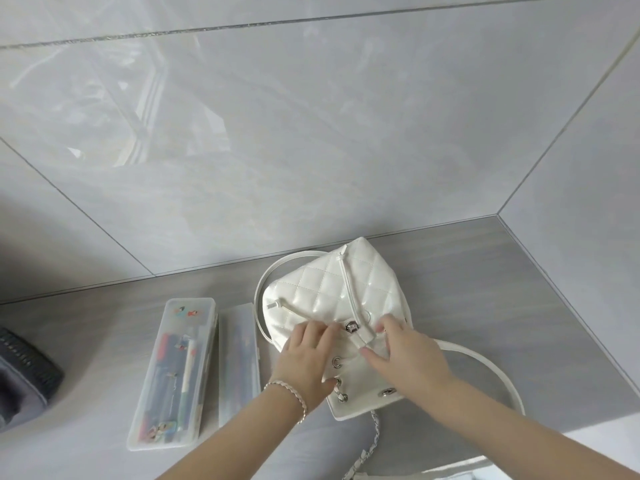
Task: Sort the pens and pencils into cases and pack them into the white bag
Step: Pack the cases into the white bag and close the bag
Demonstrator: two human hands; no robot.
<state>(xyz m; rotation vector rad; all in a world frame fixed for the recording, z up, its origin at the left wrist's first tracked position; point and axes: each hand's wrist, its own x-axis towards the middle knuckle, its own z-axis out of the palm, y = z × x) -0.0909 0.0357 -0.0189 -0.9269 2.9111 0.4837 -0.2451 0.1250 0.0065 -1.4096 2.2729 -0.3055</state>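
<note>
left hand (pixel 306 362) and right hand (pixel 407 358) side by side, fingers curled, gripping white bag (pixel 329 289), forearms extended

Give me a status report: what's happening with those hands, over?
Left hand and right hand grip white bag at its mouth. Stickered case, plain case beside it, not packed. Nothing blocking.

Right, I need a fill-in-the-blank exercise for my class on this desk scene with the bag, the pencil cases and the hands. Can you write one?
1. The left hand and the right hand both touch the quilted white ___.
2. The sticker case and the plain case make ___ cases on the table.
3. Both cases lie to the ___ of the bag.
4. The bracelet sits on the ___ wrist.
Missing words: bag; two; left; left.
</note>
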